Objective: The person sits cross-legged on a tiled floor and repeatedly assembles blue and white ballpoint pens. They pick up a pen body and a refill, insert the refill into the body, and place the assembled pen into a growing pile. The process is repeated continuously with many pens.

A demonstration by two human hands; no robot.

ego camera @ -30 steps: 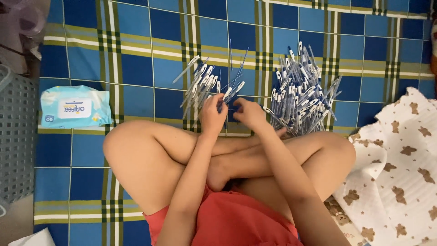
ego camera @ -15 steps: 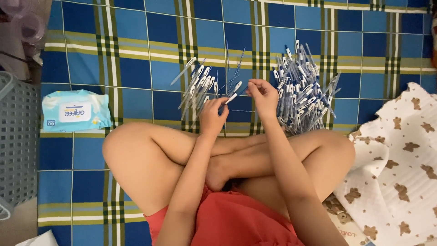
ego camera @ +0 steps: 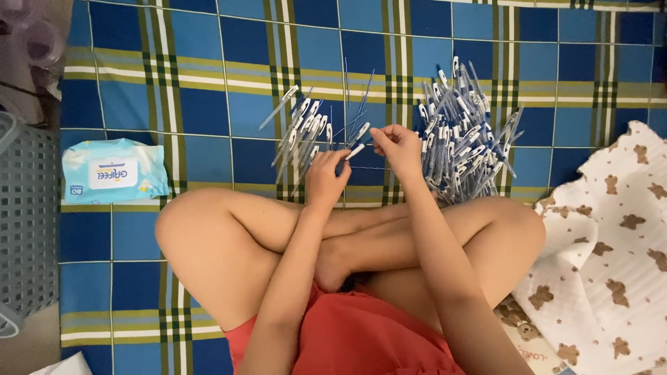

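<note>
A person sits cross-legged on a soft checked blanket [ego camera: 208, 104] with blue squares and green and white stripes. The left hand [ego camera: 326, 177] pinches the end of a thin white pen [ego camera: 356, 151] with its fingers. The right hand [ego camera: 397, 146] is curled just beside it and touches the other end of the same pen, fingers bent in. The pen lies between the two hands, just above the knees.

To the left of the hands lies a small pile of pens [ego camera: 302, 135], long and thin, white and blue. To the right lies a big heap of pens [ego camera: 462, 139], all jumbled. A squishy blue pack of wipes [ego camera: 114, 170] lies well apart on the left. A grey plastic basket [ego camera: 24, 222] with little holes stands at the left edge. A white cloth with brown bears [ego camera: 611, 257] lies on the right.
</note>
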